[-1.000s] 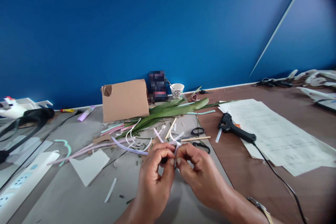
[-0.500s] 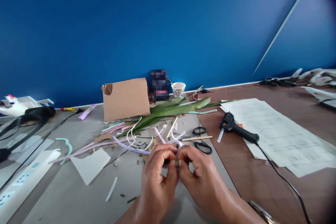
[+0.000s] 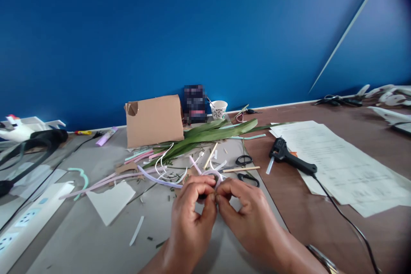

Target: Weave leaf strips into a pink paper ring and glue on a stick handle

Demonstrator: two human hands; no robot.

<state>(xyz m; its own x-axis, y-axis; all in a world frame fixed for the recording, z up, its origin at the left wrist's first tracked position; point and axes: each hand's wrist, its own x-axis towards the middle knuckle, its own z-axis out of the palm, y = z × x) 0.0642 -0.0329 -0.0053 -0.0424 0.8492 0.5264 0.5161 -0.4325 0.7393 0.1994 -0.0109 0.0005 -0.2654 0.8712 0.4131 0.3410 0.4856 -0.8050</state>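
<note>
My left hand (image 3: 192, 214) and my right hand (image 3: 244, 210) meet low in the middle of the view, fingertips pinched together. Both are closed on a thin pale lilac paper strip (image 3: 160, 181), which curls in a loop above my fingers and trails off to the left over the grey table (image 3: 80, 239). Just beyond the hands lie more white and pink strips (image 3: 141, 156), a wooden stick (image 3: 240, 169), black scissors (image 3: 246, 177) and long green leaves (image 3: 208, 133).
A black glue gun (image 3: 290, 158) with its cable lies right, beside printed sheets (image 3: 337, 160). A folded cardboard piece (image 3: 153, 120) and a paper cup (image 3: 218, 109) stand at the blue wall. A white power strip (image 3: 28, 218) is at the left edge.
My two hands stay pinched together on the strip; they have drawn slightly nearer and the fingers have shifted a little. The view has tilted slightly.
</note>
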